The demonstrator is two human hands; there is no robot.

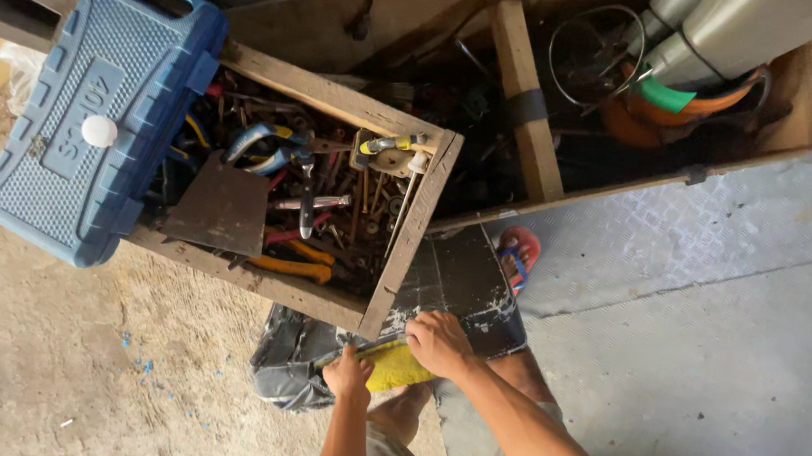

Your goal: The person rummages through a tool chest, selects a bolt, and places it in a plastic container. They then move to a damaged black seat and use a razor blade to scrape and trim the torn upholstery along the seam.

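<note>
Both my hands rest on a yellow flat object [387,363] lying across a crumpled dark plastic sheet [287,358] at my knees. My left hand [348,374] grips its near left end. My right hand [438,343] presses down on its right end, fingers curled over the edge. Just above them stands a wooden crate [414,227] filled with several hand tools, among them pliers with blue handles [258,141], orange-handled pliers [295,266] and a flat rusty metal plate [222,208].
A blue plastic toolbox [100,111] leans on the crate's left side. A red sandal [516,255] lies by a dark tile [460,279]. Behind it is a wooden bin [521,84] with wire, grey pipes [725,31] and an orange bowl. Sandy ground lies left, grey concrete right.
</note>
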